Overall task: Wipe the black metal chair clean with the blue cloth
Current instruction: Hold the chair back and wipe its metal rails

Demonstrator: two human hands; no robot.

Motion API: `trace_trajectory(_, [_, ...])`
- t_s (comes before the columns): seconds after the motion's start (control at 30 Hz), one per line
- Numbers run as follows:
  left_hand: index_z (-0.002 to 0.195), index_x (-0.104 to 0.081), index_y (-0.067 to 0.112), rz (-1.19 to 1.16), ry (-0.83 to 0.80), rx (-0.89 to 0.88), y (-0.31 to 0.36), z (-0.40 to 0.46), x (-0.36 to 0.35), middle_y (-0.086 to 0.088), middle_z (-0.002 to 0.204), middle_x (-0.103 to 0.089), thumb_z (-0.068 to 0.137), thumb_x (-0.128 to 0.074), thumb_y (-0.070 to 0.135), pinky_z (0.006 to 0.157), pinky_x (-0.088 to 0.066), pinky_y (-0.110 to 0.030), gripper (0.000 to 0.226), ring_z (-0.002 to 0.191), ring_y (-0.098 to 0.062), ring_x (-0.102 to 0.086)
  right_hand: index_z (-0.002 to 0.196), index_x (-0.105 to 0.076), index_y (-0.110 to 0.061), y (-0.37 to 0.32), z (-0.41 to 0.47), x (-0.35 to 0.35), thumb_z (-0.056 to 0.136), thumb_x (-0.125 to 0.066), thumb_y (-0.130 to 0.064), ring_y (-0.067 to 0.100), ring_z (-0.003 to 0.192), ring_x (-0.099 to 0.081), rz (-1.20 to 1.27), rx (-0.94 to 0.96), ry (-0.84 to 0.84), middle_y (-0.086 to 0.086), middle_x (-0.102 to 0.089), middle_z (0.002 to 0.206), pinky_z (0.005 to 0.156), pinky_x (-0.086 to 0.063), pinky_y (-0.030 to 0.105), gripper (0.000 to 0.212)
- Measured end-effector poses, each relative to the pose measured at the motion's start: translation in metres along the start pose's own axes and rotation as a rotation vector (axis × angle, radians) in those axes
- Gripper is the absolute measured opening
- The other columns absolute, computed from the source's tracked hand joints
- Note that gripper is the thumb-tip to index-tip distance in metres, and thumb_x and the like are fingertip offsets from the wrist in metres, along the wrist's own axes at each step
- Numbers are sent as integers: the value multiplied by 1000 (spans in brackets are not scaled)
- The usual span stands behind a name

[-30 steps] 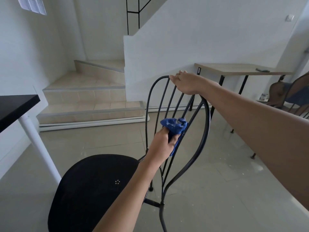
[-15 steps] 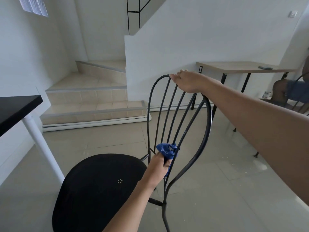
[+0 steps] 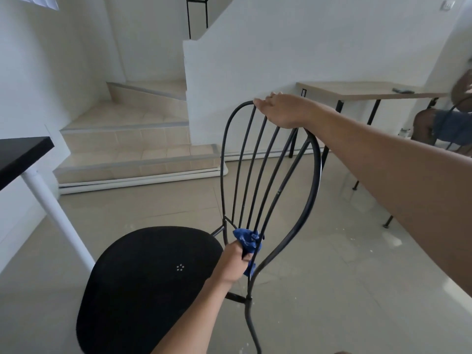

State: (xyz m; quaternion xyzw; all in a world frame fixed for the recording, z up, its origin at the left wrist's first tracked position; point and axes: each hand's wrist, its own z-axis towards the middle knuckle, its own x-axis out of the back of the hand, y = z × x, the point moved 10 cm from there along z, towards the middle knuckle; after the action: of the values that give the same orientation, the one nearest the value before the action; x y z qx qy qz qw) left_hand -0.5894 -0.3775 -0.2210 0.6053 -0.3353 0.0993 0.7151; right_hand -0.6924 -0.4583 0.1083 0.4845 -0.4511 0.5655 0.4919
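The black metal chair (image 3: 153, 282) stands in front of me, its round seat at lower left and its curved, barred backrest rising at centre. My left hand (image 3: 233, 261) grips the bunched blue cloth (image 3: 247, 241) and presses it against the lower ends of the backrest bars, just above the seat. My right hand (image 3: 279, 112) is closed over the top rail of the backrest, with my forearm reaching in from the right.
A black table (image 3: 20, 154) with a white leg (image 3: 56, 215) stands at the left. Tiled steps (image 3: 132, 154) rise behind the chair. A wooden table (image 3: 362, 89) stands against the white wall at right, where another person sits on a chair (image 3: 449, 126).
My left hand has slid the blue cloth down the backrest bars from mid-height to their base near the seat. My right hand has stayed on the top rail.
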Motion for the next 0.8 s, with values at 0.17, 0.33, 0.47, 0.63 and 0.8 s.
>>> trace_trajectory(0.17, [98, -64, 1, -16, 45, 21, 4, 7, 8, -5, 81, -70, 96, -54, 3, 66, -61, -29, 11, 67, -12, -71, 158, -10, -15, 1, 2, 1, 109, -12, -21, 36, 150, -13, -32, 7, -14, 21, -16, 162, 121, -16, 42, 49])
trace_trajectory(0.33, [93, -63, 10, -33, 111, 3, 34, 13, 33, 1, 78, -70, 97, -58, 16, 67, -59, -23, 8, 66, -2, -70, 151, -30, -3, -2, 5, 0, 108, -16, -34, 34, 148, -21, -45, 19, 10, 22, -26, 158, 118, -21, 41, 55])
trace_trajectory(0.47, [94, -64, 9, -7, 135, -74, 89, 24, 69, -2, 78, -71, 97, -59, 23, 67, -59, -22, 15, 67, -8, -70, 153, -25, -5, -2, 9, -2, 108, -15, -21, 38, 147, -21, -61, 26, -14, 26, -24, 157, 119, -21, 43, 49])
trace_trajectory(0.63, [103, -64, 9, -13, 279, -267, 181, 32, 114, -2, 87, -72, 97, -60, 25, 69, -57, -24, 18, 75, -11, -70, 147, -33, 9, 0, 7, 3, 107, -19, -7, 40, 144, -29, -49, -2, 31, 29, -31, 154, 118, -23, 44, 46])
trace_trajectory(0.8, [101, -63, 10, 3, 318, -341, 211, 37, 125, -3, 83, -70, 97, -59, 28, 69, -58, -30, 19, 72, -13, -68, 139, -41, 13, 8, 16, -1, 104, -22, -3, 42, 138, -38, -16, 5, 28, 31, -41, 146, 114, -31, 46, 43])
